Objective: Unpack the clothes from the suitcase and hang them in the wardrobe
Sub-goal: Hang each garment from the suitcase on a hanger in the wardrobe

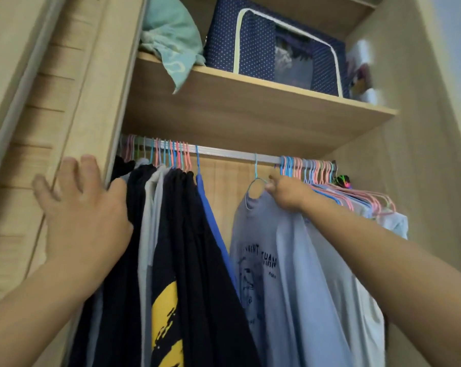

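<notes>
Left hand (83,207) spread on wardrobe door (38,128) | right hand (286,193) seemingly pinching hanger (256,178)

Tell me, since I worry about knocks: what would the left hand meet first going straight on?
Probably the wardrobe's door edge; the open left hand already reaches it, though depth is unclear.

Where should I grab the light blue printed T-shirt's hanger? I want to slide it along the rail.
Pinch the light blue hanger at its neck, just below the hook and above the T-shirt collar, coming from the right as the right hand does; the gap on the rail leaves room there.
</notes>
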A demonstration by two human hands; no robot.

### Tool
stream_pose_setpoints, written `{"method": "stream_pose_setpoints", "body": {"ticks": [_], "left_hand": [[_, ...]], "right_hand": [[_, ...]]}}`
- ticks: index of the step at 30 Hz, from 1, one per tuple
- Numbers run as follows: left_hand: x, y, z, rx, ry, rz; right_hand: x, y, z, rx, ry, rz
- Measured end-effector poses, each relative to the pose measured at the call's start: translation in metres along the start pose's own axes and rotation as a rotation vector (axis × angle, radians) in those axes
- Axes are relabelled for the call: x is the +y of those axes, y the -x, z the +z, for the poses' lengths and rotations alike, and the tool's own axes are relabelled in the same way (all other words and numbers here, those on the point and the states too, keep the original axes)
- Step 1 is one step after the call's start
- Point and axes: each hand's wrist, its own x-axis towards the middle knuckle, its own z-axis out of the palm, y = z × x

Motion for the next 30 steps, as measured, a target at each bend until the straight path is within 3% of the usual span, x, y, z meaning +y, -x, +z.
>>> {"method": "stream_pose_setpoints", "body": {"ticks": [3, 4, 7, 8, 13, 19, 27, 30], "left_hand": [[-0.004, 0.003, 0.005, 0.006, -0.031, 0.044], [-0.004, 0.004, 0.005, -0.002, -0.047, 0.048], [-0.005, 0.003, 0.004, -0.031, -0.060, 0.046], [-0.006, 0.003, 0.004, -0.032, -0.063, 0.044], [-0.004, 0.004, 0.004, -0.053, -0.054, 0.048], [-0.006, 0.005, 0.004, -0.054, -0.077, 0.056], [-0.003, 0.006, 0.002, -0.106, -0.017, 0.076], [0.000, 0.006, -0.004, -0.108, 0.137, -0.026]], "right_hand": [[0.025, 0.001, -0.026, 0.367, 0.099, 0.066], [0.037, 0.000, -0.031, 0.335, 0.224, 0.117], [0.053, 0.008, -0.026, -0.028, 0.452, 0.220], [0.056, 0.011, -0.018, -0.070, 0.489, 0.209], [0.065, 0.012, -0.007, 0.102, 0.561, 0.143], [0.054, 0.010, -0.012, 0.124, 0.633, 0.120], [0.049, 0.012, -0.014, 0.241, 0.336, 0.212], [0.054, 0.025, -0.017, 0.291, 0.206, 0.231]]}}
